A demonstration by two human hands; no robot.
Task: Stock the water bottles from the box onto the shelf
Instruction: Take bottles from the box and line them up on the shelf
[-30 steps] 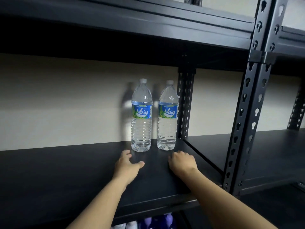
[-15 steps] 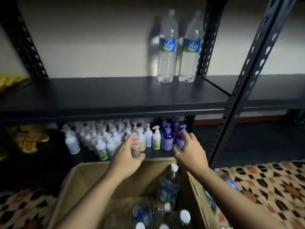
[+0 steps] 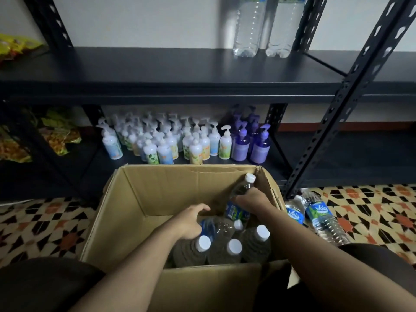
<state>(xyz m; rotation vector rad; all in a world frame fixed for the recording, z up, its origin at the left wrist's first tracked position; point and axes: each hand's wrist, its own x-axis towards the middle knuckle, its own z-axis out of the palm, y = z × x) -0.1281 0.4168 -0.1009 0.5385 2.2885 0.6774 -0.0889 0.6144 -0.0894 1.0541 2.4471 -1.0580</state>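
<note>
Cardboard box (image 3: 157,199) sits open on patterned floor tiles (image 3: 371,206), directly in front of the black rack; both hands are inside it. Right hand (image 3: 252,198): fingers wrapped round the shoulder of a leaning bottle (image 3: 242,190), white cap up and tilted toward the box's far right corner, close to the cardboard wall. Left hand (image 3: 191,221): thumb and fingers curled round the end of a lying bottle (image 3: 216,226), which rests on its side on top of the rest. Three upright bottles (image 3: 234,246) with white caps stand packed along the near side of the box, just below both wrists. Middle shelf (image 3: 157,68): two stocked bottles (image 3: 246,30) stand side by side, touching or nearly so, at the back near the rear post; tops cut off by the frame edge. A perforated front post (image 3: 351,93) slants down to the floor just right of the box. Two loose bottles (image 3: 322,219) lie on the tiles between that post's foot and the box's right wall. Bottom shelf behind the box: a cluster of white pump bottles (image 3: 164,143), purple pump bottles (image 3: 249,143) to their right, crinkled snack packets (image 3: 58,134) to the left. More yellow packets (image 3: 13,46) at the far left of the middle shelf
</note>
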